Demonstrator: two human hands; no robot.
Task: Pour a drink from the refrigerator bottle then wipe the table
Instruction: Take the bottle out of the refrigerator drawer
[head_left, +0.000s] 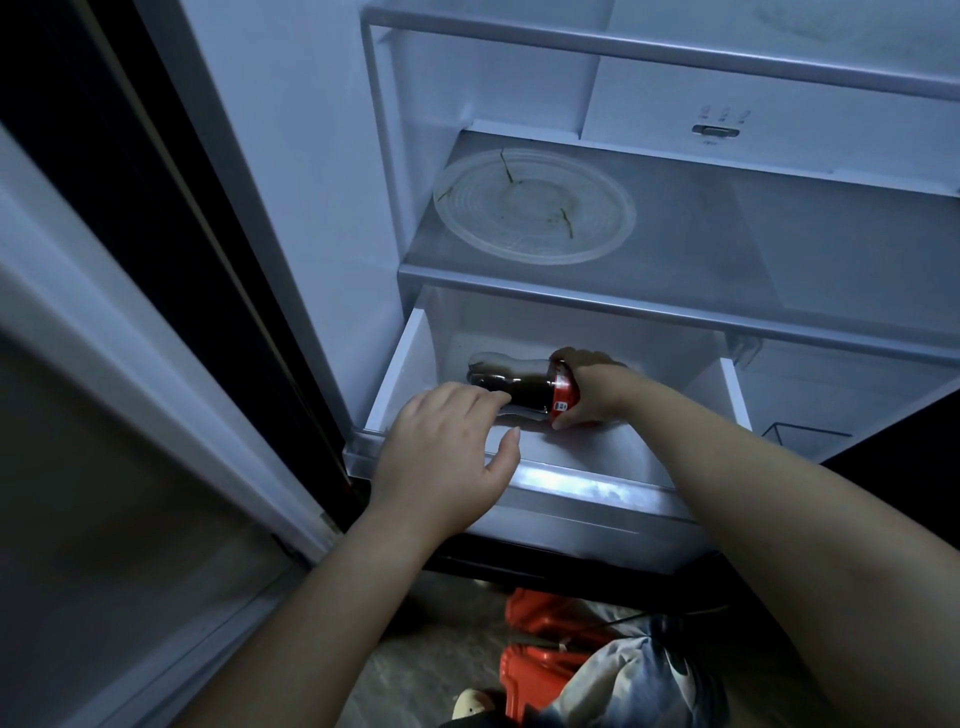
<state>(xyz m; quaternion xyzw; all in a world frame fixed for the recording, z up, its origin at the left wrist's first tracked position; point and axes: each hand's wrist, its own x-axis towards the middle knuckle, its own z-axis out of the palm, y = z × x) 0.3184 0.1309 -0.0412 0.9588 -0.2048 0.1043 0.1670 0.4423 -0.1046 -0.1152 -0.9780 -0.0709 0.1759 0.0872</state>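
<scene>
Two hands reach into the open drawer (402, 364) at the centre of the frame, where the bottle (519, 384) lies on its side: the right hand (587, 392) has its fingers (563, 357) wrapped round the red-labelled end, while the left hand (441, 457) hovers with fingers (488, 397) loosely spread, their tips at the dark body. To lift it well, I would slide the left hand under the body, raise both ends level, and clear the drawer's front edge before turning it upright.

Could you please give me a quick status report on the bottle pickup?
Right hand clamped on dark plastic bottle with red label, lying sideways in open white fridge drawer. Left hand open, fingertips at bottle. Nothing blocking.
</scene>
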